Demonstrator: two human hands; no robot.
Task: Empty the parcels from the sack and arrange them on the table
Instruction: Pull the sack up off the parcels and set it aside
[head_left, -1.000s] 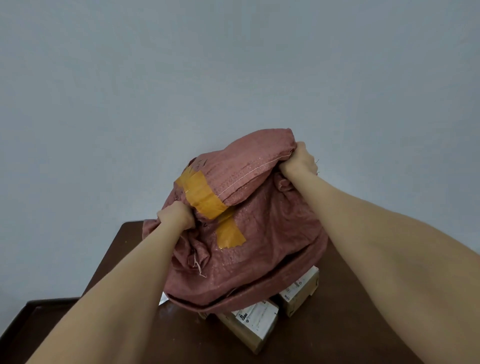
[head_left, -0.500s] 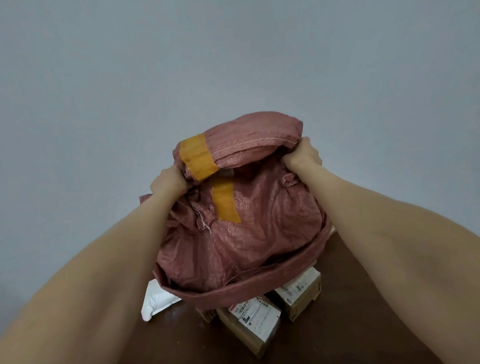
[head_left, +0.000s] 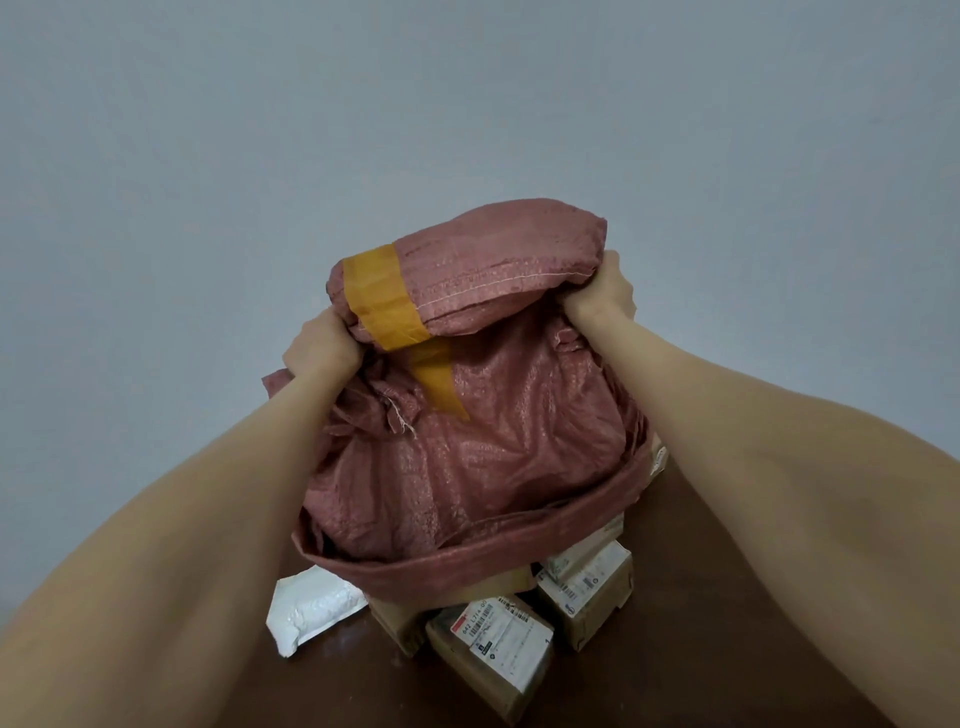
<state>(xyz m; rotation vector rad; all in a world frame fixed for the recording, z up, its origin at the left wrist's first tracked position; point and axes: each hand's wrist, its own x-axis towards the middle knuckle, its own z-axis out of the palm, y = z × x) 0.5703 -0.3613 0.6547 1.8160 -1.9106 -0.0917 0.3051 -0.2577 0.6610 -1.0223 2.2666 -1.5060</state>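
Both fists clench the upturned bottom of the woven reddish-brown plastic sack (head_left: 493, 441), the left hand (head_left: 322, 348) at ten o'clock and the right hand (head_left: 600, 293) at two. The sack's open mouth hangs over brown cardboard parcels (head_left: 498, 644) at six o'clock and a white padded envelope (head_left: 311, 608) at seven, on the dark wooden table (head_left: 701, 649).

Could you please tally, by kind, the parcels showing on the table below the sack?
White padded mailer: 1
Cardboard boxes: 3 plainly showing
Total: 4, though the sack may hide more.
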